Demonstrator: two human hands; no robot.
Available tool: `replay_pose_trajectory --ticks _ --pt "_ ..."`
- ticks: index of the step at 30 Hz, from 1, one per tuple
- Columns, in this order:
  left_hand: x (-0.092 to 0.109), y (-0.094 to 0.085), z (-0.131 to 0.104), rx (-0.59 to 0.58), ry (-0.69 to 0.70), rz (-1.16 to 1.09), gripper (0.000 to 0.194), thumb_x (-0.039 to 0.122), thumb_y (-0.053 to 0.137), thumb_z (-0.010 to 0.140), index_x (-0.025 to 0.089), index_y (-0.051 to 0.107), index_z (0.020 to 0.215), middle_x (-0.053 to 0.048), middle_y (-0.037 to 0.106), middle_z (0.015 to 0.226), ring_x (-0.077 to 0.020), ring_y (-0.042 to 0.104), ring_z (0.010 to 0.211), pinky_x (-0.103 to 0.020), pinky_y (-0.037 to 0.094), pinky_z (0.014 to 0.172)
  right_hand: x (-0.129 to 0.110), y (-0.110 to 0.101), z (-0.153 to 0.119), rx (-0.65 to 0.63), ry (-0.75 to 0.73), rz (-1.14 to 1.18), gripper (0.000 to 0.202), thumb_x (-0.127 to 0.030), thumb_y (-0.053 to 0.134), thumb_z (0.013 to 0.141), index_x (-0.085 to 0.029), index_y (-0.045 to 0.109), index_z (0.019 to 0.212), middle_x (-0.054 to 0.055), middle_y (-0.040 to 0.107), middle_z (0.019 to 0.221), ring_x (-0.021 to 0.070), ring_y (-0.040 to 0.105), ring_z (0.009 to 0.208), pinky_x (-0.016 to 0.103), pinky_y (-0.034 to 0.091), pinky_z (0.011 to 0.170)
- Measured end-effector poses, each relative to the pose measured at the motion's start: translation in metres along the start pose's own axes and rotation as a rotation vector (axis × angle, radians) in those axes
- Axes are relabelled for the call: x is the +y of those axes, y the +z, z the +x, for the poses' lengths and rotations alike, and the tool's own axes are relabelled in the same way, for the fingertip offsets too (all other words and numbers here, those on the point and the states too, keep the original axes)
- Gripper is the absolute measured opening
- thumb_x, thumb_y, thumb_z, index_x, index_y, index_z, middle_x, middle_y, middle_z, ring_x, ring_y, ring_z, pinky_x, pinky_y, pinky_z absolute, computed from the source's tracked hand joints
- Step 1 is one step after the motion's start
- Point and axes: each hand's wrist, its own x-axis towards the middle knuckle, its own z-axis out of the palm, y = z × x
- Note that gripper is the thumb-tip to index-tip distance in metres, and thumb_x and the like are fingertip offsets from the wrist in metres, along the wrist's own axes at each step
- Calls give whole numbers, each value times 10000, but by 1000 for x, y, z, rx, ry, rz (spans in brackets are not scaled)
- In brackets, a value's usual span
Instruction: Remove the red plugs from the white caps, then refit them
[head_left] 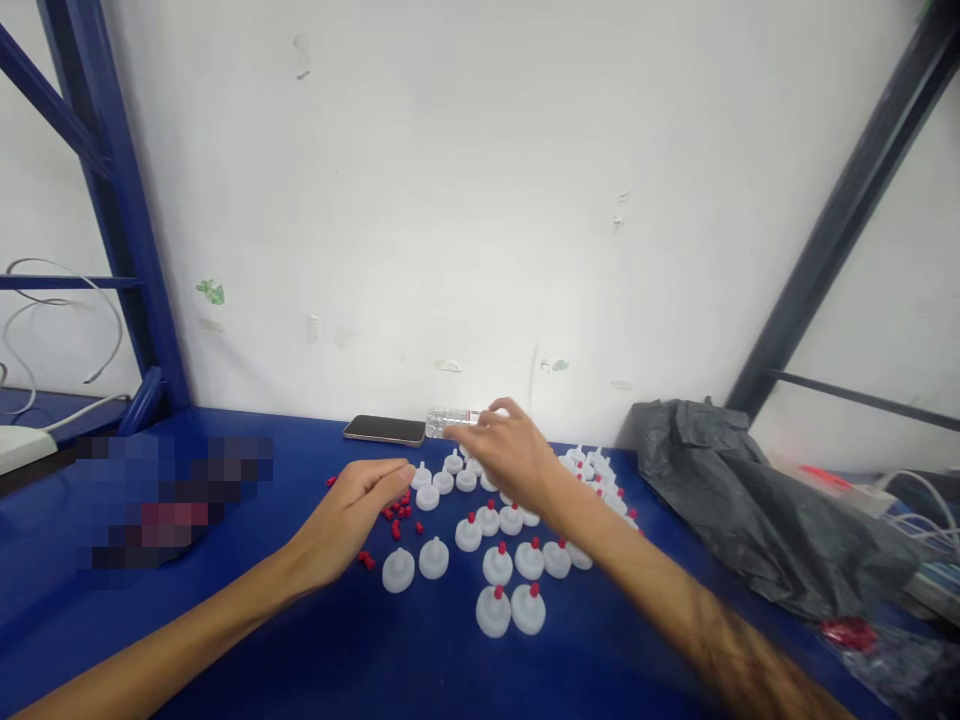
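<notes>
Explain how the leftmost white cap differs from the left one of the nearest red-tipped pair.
The leftmost cap shows a bare white spout; the front cap has a red tip on top. The leftmost cap sits farther back; the front cap is nearer the viewer. Both are white, round-based and upright.

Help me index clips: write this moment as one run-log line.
left hand: beside loose red caps; right hand: over white spouted lids, contact unclear; nearest two lids: red-tipped; smartphone: flat near wall
</notes>
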Motion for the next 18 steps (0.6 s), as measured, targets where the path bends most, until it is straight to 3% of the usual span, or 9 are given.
replay_pose_trajectory --ticks 1,3,5,7,9,12,18 --pt "1 -4 0 23 10 18 466 488 308 1057 226 261 674 45 359 627 -140 351 589 -302 300 577 11 0 0 3 48 1 352 16 542 938 -193 663 1194 79 782 969 235 697 958 406 369 1018" --pt "0 -12 2 49 102 206 441 442 329 1045 223 312 663 39 398 624 -147 375 592 -314 300 601 30 -1 -2 7 136 28 165 -144 591 992 -181 699 1112 83 771 895 237 697 871 383 422 924" --pt "-5 -19 5 34 145 405 380 388 372 1025 219 436 691 26 486 652 -161 444 625 -326 325 643 39 -4 -4 -10 165 82 167 -327 633 1006 -200 715 1076 72 766 919 230 694 865 330 455 818" --pt "-12 -21 8 -18 98 496 315 364 399 1014 221 552 778 8 574 724 -181 524 696 -332 367 688 39 -6 -5 -51 134 155 191 -402 685 974 -228 741 1029 54 761 1007 214 688 945 287 464 792" --pt "-19 -19 10 -76 52 517 293 355 405 1015 226 618 862 -15 640 833 -204 587 807 -339 406 737 35 -6 -5 -101 93 219 137 -370 748 930 -237 772 957 42 753 1050 199 676 996 266 464 812" --pt "-24 -16 10 -128 60 521 302 350 398 1022 236 661 929 -40 677 983 -228 619 955 -348 441 806 31 0 -5 -183 81 279 89 -308 782 887 -220 794 893 31 769 933 186 688 863 260 469 745" --pt "-24 -13 8 -154 78 532 304 346 395 1018 254 684 1034 -47 699 1067 -246 641 1017 -361 463 854 36 12 -6 -310 52 359 49 -283 782 867 -242 808 870 -26 791 819 146 710 746 219 481 697"
